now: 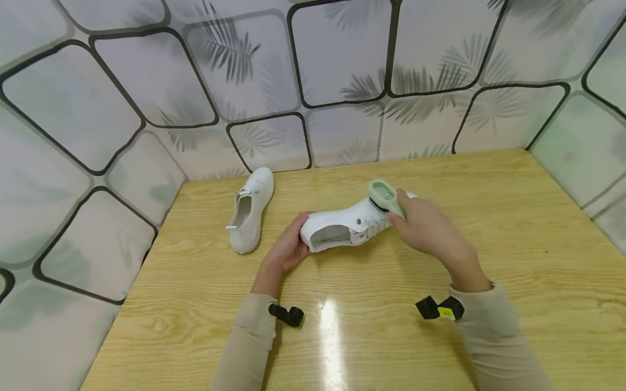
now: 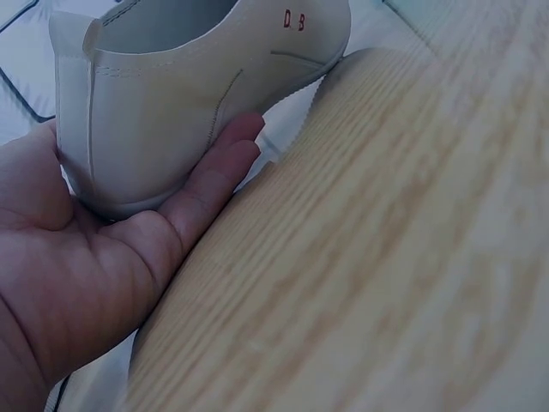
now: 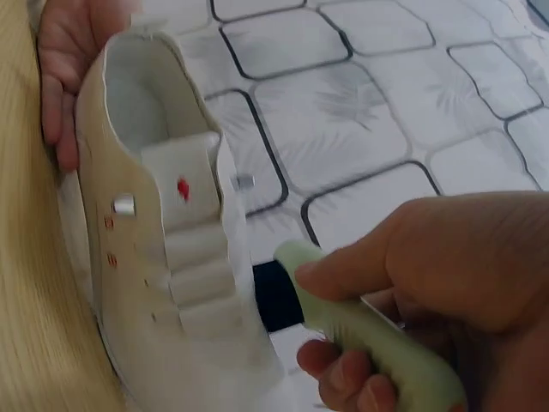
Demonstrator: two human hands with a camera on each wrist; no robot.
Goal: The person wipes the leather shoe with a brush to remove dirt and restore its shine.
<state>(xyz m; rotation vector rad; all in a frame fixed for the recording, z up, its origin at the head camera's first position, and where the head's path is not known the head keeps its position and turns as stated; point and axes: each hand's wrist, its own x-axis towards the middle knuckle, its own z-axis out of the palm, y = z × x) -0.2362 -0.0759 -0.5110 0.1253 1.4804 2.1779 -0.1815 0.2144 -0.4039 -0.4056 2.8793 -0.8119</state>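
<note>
A white shoe [image 1: 342, 220] lies across the middle of the table, its heel toward my left hand [image 1: 288, 244]. That hand grips the heel end, with fingers curled under the sole in the left wrist view, where small red letters show on the shoe's side [image 2: 206, 94]. My right hand [image 1: 427, 225] holds a pale green brush [image 1: 383, 195] by its handle. In the right wrist view the brush's dark bristles [image 3: 276, 296] meet the shoe's far side, beside the ridged front. The toe is partly hidden behind the right hand.
The second white shoe [image 1: 251, 212] stands on the wooden table [image 1: 195, 304], left of the hands, toe toward the back. Patterned cloth walls [image 1: 342, 130] close off the back and sides. Dark wrist cameras [image 1: 288, 314] sit on both sleeves.
</note>
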